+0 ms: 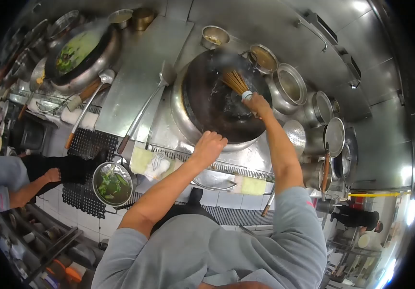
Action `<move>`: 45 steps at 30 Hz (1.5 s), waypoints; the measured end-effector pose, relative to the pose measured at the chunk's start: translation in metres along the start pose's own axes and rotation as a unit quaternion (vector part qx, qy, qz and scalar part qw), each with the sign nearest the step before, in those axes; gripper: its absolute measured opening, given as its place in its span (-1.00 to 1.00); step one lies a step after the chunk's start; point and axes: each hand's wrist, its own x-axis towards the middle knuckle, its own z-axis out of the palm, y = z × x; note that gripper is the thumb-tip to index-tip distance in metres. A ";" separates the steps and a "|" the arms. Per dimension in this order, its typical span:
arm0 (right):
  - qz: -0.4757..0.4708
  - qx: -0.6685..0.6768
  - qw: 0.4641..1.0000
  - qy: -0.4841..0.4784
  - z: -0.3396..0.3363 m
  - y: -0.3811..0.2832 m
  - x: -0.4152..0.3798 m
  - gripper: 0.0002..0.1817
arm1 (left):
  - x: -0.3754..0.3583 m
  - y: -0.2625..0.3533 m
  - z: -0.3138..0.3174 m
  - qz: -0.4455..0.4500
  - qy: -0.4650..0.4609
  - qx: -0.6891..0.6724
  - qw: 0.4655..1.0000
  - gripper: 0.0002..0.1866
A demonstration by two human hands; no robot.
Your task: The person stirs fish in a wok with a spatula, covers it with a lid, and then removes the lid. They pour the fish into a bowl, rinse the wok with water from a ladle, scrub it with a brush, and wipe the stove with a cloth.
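Observation:
A large dark wok (212, 113) sits on the burner in front of me, with some water in its bowl. My right hand (258, 105) is closed around the white-bound handle of a bamboo wok brush (236, 83), whose bristles point down into the wok. At the near left edge of the wok, my left hand (210, 146) has its fingers curled over the rim. Left of the wok, a long-handled wok spatula (142, 110) lies on the steel counter. Folded yellowish cloths (142, 161) lie at the stove's front edge, below my left hand.
Several metal pots, including one with a strainer (294, 135), line the right side. A second wok (79, 55) with greens stands far left beside a ladle (105, 77). A pot of green vegetables (113, 184) is at lower left, near a co-worker's hand (52, 175). Another person (356, 218) stands far right.

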 end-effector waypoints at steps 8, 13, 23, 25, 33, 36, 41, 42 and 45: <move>-0.118 -0.020 0.991 -0.056 0.001 0.013 -0.046 -0.23 | 0.004 -0.003 0.002 -0.012 -0.032 0.021 0.999 -0.95; 0.005 0.076 0.990 -0.116 0.007 -0.014 -0.041 -0.19 | 0.003 0.001 0.011 -0.015 -0.008 0.006 1.000 -0.92; 0.052 0.135 0.989 -0.015 -0.006 -0.001 -0.006 -0.28 | 0.012 -0.004 0.004 -0.019 -0.010 -0.024 0.999 -0.83; -0.077 0.044 0.996 0.001 0.037 0.008 -0.023 -0.20 | 0.010 0.007 0.006 -0.022 -0.018 -0.025 0.999 -0.82; -0.077 -0.047 0.987 0.131 -0.010 0.091 0.024 -0.38 | 0.009 0.006 0.008 -0.048 -0.007 -0.031 0.998 -0.84; -0.028 0.073 0.985 0.155 0.043 0.003 0.041 -0.29 | 0.012 0.011 0.007 -0.034 0.005 0.001 0.999 -0.86; -0.081 0.165 0.981 -0.054 0.052 -0.047 -0.035 -0.15 | 0.012 0.032 0.020 -0.037 -0.048 0.071 0.996 -0.95; -0.082 0.176 0.980 -0.051 0.051 -0.045 -0.014 -0.16 | 0.014 0.032 0.023 -0.039 -0.034 0.073 0.996 -0.96; 0.036 0.294 0.954 0.046 0.043 -0.043 0.037 -0.19 | 0.012 0.053 0.021 -0.048 -0.020 0.065 0.997 -0.97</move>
